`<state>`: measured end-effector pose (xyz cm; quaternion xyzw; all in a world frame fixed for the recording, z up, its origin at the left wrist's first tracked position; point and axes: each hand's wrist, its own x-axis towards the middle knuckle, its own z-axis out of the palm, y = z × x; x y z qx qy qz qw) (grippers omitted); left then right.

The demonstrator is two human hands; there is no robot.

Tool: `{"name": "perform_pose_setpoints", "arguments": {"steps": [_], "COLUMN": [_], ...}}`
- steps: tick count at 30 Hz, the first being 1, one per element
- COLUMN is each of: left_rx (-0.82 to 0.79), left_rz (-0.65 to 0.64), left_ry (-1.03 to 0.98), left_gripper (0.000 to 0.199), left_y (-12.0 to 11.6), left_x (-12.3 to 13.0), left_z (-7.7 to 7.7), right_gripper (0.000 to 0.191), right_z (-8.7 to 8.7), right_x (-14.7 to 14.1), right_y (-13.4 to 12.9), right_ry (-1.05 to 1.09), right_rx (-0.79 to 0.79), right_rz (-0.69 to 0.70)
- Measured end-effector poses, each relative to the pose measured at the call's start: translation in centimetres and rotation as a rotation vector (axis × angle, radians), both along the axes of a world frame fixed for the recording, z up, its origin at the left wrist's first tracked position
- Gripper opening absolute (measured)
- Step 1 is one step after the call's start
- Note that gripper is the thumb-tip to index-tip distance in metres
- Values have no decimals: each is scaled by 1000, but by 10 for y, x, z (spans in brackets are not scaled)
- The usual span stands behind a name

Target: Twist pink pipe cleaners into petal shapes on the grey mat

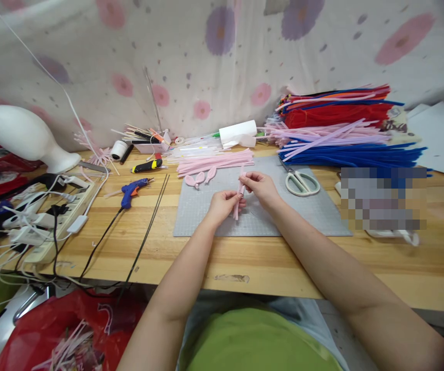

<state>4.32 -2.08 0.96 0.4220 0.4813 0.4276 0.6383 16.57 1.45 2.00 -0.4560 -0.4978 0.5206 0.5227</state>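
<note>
Over the grey cutting mat (pixel 194 216), both hands grip a small bundle of pink pipe cleaners (pixel 236 210) standing roughly upright. My left hand (pixel 227 203) is closed around its lower part, with the ends sticking out below the fingers. My right hand (pixel 259 186) pinches the bundle near its top. Just beyond my left hand lie petal-shaped pink pipe cleaner pieces (pixel 194 180). A row of loose pink pipe cleaners (pixel 214 163) rests along the mat's far edge. Scissors (pixel 302 183) with pale green handles lie to the right of my right hand.
Blue pipe cleaners (pixel 353 154) and red ones (pixel 338 116) are piled at the back right. To the left are a blue glue gun (pixel 132 192), a yellow-black cutter (pixel 147 166), thin dark rods (pixel 148 229), a cable-crowded power strip (pixel 65 221) and a white foam head (pixel 21 136).
</note>
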Motion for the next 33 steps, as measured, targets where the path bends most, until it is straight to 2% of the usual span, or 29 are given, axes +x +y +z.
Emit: {"name": "perform_pose_setpoints", "arguments": {"steps": [3, 7, 11, 13, 15, 20, 23, 25, 30, 33], "left_rx": [97, 275, 293, 275, 244, 208, 215, 230, 243, 236], "left_rz": [9, 21, 77, 133, 194, 308, 342, 342, 327, 321], "left_ry": [117, 301, 398, 419, 377, 258, 247, 240, 205, 151], "left_gripper": [14, 15, 16, 16, 16, 15, 14, 15, 18, 24], "left_y": [2, 2, 4, 6, 8, 11, 11, 11, 13, 12], "left_x": [3, 4, -1, -5, -9, -14, -15, -14, -12, -11], "left_z": [0, -2, -12, -17, -19, -13, -9, -10, -16, -16], "right_gripper": [24, 24, 27, 28, 28, 28, 29, 21, 7, 5], "right_z": [3, 6, 3, -4, -12, -25, -22, -20, -19, -21], "right_x": [0, -1, 6, 15, 25, 32, 22, 14, 11, 16], "right_y": [-1, -1, 7, 13, 18, 14, 7, 4, 0, 0], "right_ry": [-14, 12, 32, -28, -214, -868, -1110, -1193, -1199, -1035], "right_rx": [23, 22, 25, 33, 51, 152, 161, 165, 160, 122], "right_rz": [-89, -142, -176, -224, -221, -76, -101, -98, -28, -66]}}
